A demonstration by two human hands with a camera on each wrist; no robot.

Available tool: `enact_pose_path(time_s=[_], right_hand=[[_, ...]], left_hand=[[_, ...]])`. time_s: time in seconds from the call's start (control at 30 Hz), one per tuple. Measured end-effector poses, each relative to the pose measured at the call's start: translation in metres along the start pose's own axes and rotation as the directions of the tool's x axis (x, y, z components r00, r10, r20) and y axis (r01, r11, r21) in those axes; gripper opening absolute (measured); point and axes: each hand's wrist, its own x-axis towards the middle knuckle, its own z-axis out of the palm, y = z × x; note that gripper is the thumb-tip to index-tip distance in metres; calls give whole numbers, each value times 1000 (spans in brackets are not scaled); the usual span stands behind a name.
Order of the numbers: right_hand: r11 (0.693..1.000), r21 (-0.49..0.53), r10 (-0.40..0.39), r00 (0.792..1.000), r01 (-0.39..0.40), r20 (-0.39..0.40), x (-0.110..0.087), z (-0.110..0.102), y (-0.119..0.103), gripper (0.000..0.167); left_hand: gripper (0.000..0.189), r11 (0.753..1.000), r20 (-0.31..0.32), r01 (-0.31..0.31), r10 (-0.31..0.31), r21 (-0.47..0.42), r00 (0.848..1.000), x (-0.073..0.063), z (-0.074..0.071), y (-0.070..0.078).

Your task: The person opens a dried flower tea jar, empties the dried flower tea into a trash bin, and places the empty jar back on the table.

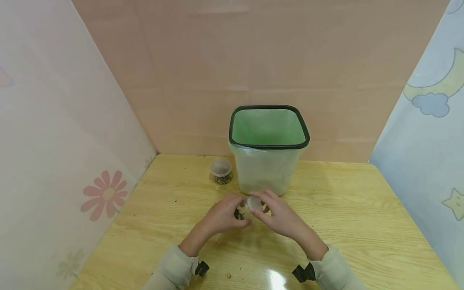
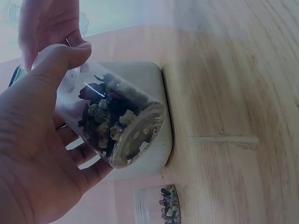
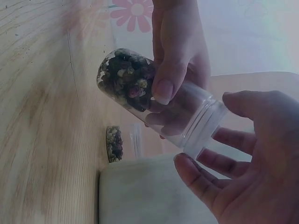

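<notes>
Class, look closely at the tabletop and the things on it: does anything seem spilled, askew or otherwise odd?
Yes. Small dark crumbs lie scattered on the wooden table, one near its front edge between the sleeves; they look like spilled bits of the dried mix in the clear jar that both hands hold. The bin stands upright.

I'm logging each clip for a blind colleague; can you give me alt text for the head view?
Two hands meet over a wooden table: the left hand holds a small clear jar of dark dried bits while the right hand grips its lid end. Behind them stands a bin with a green liner, and a second small jar sits to its left.
</notes>
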Motion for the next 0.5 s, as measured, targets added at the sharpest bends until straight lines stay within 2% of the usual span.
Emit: enact_pose_path(time_s=[0.1, 0.27, 0.37, 0.5], right_hand=[[1000, 7, -21, 1000, 21, 12, 0, 0, 0, 45], [994, -26, -109, 994, 109, -13, -1, 1, 2, 40], [988, -24, -155, 988, 155, -10, -2, 1, 3, 42], [984, -16, -176, 984, 176, 6, -2, -1, 4, 44]], left_hand=[[45, 1000, -2, -13, 13, 12, 1000, 1, 1, 0], [40, 998, 11, -66, 66, -11, 998, 3, 1, -3], [39, 996, 41, -64, 66, -54, 997, 2, -1, -4], [40, 994, 73, -50, 57, -96, 996, 2, -2, -4]])
